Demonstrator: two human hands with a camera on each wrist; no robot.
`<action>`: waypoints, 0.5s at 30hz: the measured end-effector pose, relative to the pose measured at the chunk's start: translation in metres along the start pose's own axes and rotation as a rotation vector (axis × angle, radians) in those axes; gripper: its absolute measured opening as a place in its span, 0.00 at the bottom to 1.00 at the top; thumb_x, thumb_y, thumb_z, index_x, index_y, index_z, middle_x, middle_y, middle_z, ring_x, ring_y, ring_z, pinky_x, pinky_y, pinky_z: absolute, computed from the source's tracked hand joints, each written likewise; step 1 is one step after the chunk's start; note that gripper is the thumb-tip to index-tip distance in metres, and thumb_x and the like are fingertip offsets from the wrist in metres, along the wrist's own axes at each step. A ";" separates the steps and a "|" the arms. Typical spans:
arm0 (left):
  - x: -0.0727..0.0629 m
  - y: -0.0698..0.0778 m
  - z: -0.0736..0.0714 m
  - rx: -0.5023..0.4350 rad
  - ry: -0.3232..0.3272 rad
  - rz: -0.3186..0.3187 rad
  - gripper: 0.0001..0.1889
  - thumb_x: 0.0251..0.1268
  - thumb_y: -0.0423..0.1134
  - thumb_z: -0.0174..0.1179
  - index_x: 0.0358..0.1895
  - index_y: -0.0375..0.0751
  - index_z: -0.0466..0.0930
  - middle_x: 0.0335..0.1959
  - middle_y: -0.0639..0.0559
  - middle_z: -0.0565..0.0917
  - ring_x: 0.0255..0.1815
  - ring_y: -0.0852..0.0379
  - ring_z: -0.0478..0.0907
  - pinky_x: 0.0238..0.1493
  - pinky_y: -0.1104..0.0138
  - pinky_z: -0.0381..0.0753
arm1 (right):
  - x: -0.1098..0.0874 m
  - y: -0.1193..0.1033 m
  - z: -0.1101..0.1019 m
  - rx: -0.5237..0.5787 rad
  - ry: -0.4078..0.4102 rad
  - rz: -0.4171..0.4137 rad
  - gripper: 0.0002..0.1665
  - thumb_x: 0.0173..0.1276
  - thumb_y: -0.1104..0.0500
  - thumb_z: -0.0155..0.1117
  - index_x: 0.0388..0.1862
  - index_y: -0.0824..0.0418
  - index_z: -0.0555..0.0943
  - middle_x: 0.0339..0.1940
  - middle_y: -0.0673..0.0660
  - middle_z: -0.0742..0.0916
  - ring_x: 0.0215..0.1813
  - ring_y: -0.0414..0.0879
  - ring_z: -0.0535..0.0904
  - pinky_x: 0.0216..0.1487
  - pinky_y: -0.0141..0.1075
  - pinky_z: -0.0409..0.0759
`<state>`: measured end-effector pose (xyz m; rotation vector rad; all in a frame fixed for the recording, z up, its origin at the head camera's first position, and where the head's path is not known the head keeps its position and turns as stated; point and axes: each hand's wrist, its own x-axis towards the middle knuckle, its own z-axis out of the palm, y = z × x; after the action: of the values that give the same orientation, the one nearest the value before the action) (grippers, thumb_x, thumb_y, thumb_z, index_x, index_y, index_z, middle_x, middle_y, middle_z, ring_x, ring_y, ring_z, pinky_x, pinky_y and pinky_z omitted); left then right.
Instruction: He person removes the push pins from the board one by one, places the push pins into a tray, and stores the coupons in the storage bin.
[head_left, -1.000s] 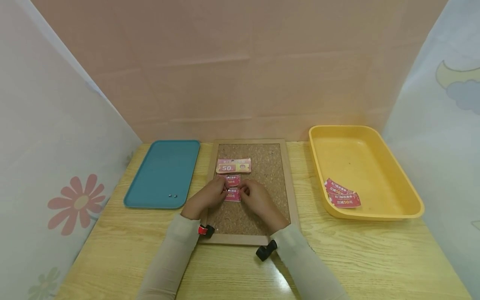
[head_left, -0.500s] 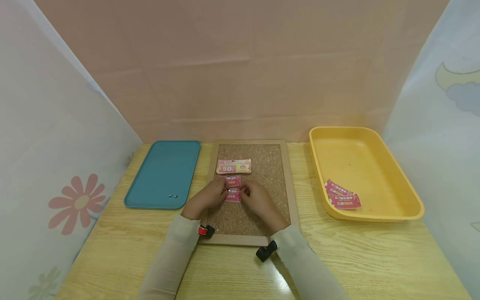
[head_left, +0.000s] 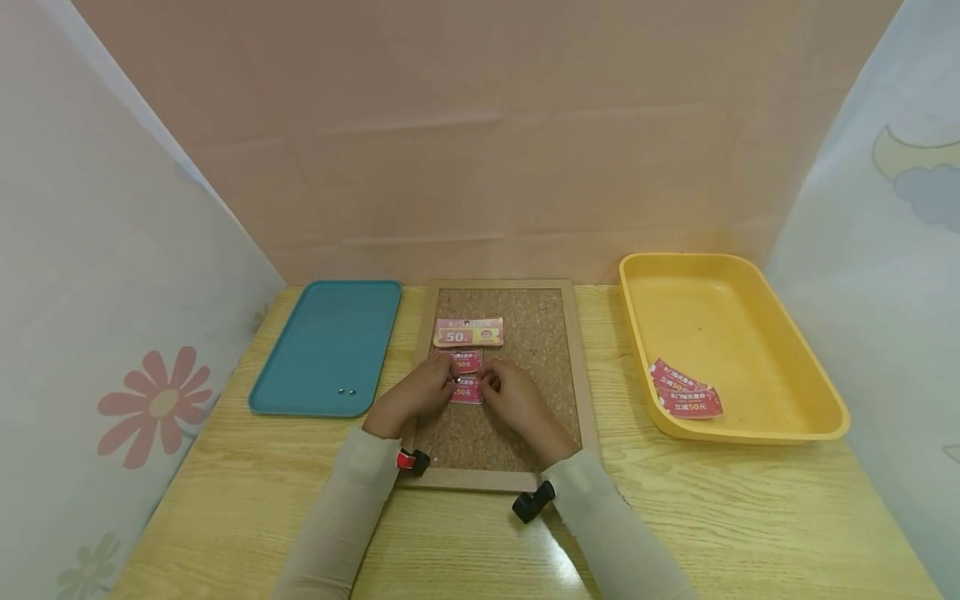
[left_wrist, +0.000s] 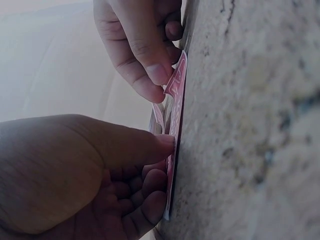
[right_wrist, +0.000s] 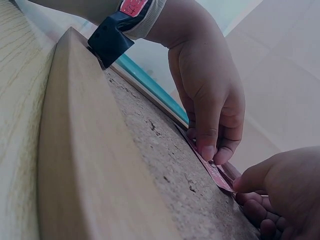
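Note:
A cork board (head_left: 498, 437) in a wooden frame lies before me. My right hand (head_left: 516, 398) pinches the right edge of a small pink coupon (head_left: 468, 392), whose corner curls up in the left wrist view. At the coupon's upper left, my left hand (head_left: 418, 388) pinches a silver thumbtack (right_wrist: 212, 163) between thumb and forefinger against the paper. How deep the tack sits cannot be seen. Just above lies another pink coupon (head_left: 468, 360), partly behind the left fingers. Higher up, a larger pink-and-yellow coupon (head_left: 469, 337) is fixed with a tack at its top.
Left of the board lies a teal tray (head_left: 326, 346) with two silver tacks (head_left: 347, 392) near its front edge. To the right stands a yellow bin (head_left: 750, 350) holding pink coupons (head_left: 692, 403). Cloth screens (head_left: 480, 150) enclose the wooden table (head_left: 675, 500).

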<state>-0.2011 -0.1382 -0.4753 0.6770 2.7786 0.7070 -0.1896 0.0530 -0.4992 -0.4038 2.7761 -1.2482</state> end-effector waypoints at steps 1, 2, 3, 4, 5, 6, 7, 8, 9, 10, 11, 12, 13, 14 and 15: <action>0.000 0.000 0.000 -0.004 -0.001 0.001 0.04 0.71 0.31 0.53 0.44 0.34 0.71 0.39 0.47 0.72 0.39 0.52 0.70 0.43 0.58 0.73 | 0.000 0.000 0.000 0.002 0.000 0.000 0.07 0.70 0.60 0.63 0.45 0.57 0.81 0.34 0.48 0.82 0.35 0.40 0.78 0.36 0.34 0.78; 0.000 -0.001 0.000 -0.004 -0.003 0.000 0.04 0.71 0.31 0.54 0.44 0.34 0.71 0.38 0.47 0.72 0.38 0.53 0.70 0.43 0.58 0.73 | 0.000 0.000 0.000 0.004 0.000 -0.002 0.06 0.70 0.60 0.63 0.44 0.57 0.81 0.34 0.48 0.82 0.35 0.40 0.78 0.36 0.34 0.78; 0.000 -0.001 0.000 -0.003 -0.004 -0.001 0.04 0.70 0.31 0.54 0.44 0.34 0.71 0.38 0.47 0.72 0.38 0.53 0.70 0.42 0.59 0.73 | -0.001 0.000 0.000 0.007 0.000 -0.003 0.06 0.70 0.60 0.63 0.44 0.57 0.81 0.34 0.48 0.81 0.35 0.40 0.78 0.37 0.34 0.78; -0.001 -0.001 0.000 -0.001 -0.008 -0.004 0.04 0.71 0.31 0.54 0.44 0.35 0.71 0.38 0.47 0.72 0.37 0.53 0.69 0.42 0.59 0.73 | -0.001 0.000 0.000 0.008 0.000 -0.006 0.06 0.70 0.60 0.63 0.44 0.57 0.81 0.34 0.48 0.81 0.35 0.40 0.78 0.37 0.34 0.78; -0.001 -0.001 0.000 -0.001 -0.009 -0.004 0.04 0.70 0.31 0.54 0.44 0.34 0.71 0.38 0.47 0.72 0.37 0.53 0.69 0.41 0.59 0.73 | -0.001 0.000 0.000 0.009 0.000 -0.008 0.06 0.70 0.60 0.63 0.44 0.57 0.81 0.34 0.48 0.81 0.35 0.40 0.78 0.37 0.34 0.78; -0.001 -0.001 0.000 0.001 -0.011 -0.006 0.05 0.70 0.31 0.54 0.44 0.34 0.71 0.37 0.47 0.71 0.37 0.53 0.69 0.41 0.59 0.73 | -0.001 0.000 0.000 0.010 0.001 -0.010 0.06 0.70 0.60 0.63 0.44 0.57 0.81 0.34 0.48 0.81 0.35 0.40 0.78 0.37 0.34 0.78; -0.001 -0.001 0.001 0.001 -0.012 -0.008 0.05 0.70 0.31 0.54 0.44 0.34 0.71 0.37 0.47 0.71 0.37 0.53 0.69 0.41 0.59 0.73 | -0.002 0.000 0.000 0.011 0.001 -0.012 0.06 0.70 0.60 0.62 0.44 0.57 0.81 0.34 0.48 0.81 0.35 0.40 0.78 0.37 0.34 0.78; -0.002 -0.001 0.000 0.007 -0.010 -0.008 0.05 0.70 0.31 0.54 0.44 0.34 0.71 0.37 0.47 0.72 0.37 0.53 0.69 0.41 0.59 0.73 | -0.002 0.000 0.000 0.013 0.002 -0.015 0.06 0.70 0.60 0.62 0.44 0.57 0.81 0.34 0.48 0.81 0.35 0.40 0.78 0.37 0.34 0.78; -0.002 -0.001 0.000 0.004 -0.010 -0.007 0.05 0.70 0.31 0.54 0.44 0.34 0.71 0.37 0.47 0.72 0.37 0.53 0.69 0.41 0.59 0.73 | -0.002 0.000 0.000 0.012 0.003 -0.019 0.06 0.70 0.60 0.63 0.44 0.57 0.81 0.34 0.48 0.81 0.35 0.40 0.78 0.37 0.34 0.78; -0.002 -0.001 0.000 0.003 -0.005 -0.003 0.05 0.70 0.31 0.54 0.44 0.34 0.71 0.38 0.47 0.72 0.37 0.53 0.69 0.42 0.59 0.73 | -0.002 0.000 0.000 0.011 0.005 -0.019 0.06 0.69 0.60 0.63 0.43 0.57 0.81 0.34 0.48 0.81 0.35 0.40 0.78 0.37 0.34 0.78; -0.001 0.000 0.000 -0.001 -0.001 0.000 0.05 0.70 0.31 0.55 0.44 0.34 0.71 0.38 0.47 0.72 0.38 0.53 0.70 0.42 0.59 0.73 | -0.002 0.000 0.000 0.013 0.006 -0.019 0.06 0.69 0.60 0.63 0.43 0.57 0.81 0.34 0.48 0.81 0.35 0.40 0.77 0.37 0.34 0.78; -0.001 -0.001 0.000 -0.003 0.002 0.001 0.05 0.70 0.31 0.55 0.44 0.34 0.71 0.38 0.47 0.72 0.38 0.52 0.70 0.43 0.59 0.73 | -0.001 0.000 0.000 0.013 0.008 -0.023 0.06 0.69 0.60 0.63 0.44 0.57 0.81 0.34 0.48 0.82 0.35 0.41 0.78 0.37 0.34 0.78; -0.001 -0.001 -0.001 -0.009 0.004 -0.001 0.05 0.70 0.31 0.55 0.44 0.35 0.71 0.39 0.47 0.72 0.39 0.53 0.70 0.43 0.59 0.74 | -0.001 0.000 0.000 0.011 0.009 -0.028 0.06 0.69 0.60 0.63 0.44 0.57 0.81 0.34 0.49 0.82 0.35 0.41 0.78 0.38 0.34 0.78; -0.001 -0.001 -0.001 -0.013 0.003 -0.006 0.05 0.70 0.31 0.55 0.44 0.35 0.72 0.39 0.47 0.72 0.40 0.53 0.71 0.44 0.60 0.74 | 0.000 0.001 0.000 0.009 0.009 -0.031 0.06 0.69 0.60 0.63 0.44 0.57 0.81 0.34 0.49 0.82 0.35 0.41 0.78 0.38 0.34 0.78; -0.001 -0.002 -0.002 -0.021 0.001 -0.012 0.05 0.70 0.32 0.55 0.44 0.35 0.72 0.40 0.47 0.72 0.40 0.53 0.71 0.44 0.60 0.74 | 0.000 0.001 0.001 0.008 0.008 -0.031 0.06 0.69 0.60 0.63 0.44 0.57 0.81 0.34 0.49 0.82 0.35 0.41 0.78 0.37 0.34 0.78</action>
<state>-0.2009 -0.1409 -0.4744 0.6558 2.7701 0.7335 -0.1901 0.0532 -0.5004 -0.4433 2.7811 -1.2697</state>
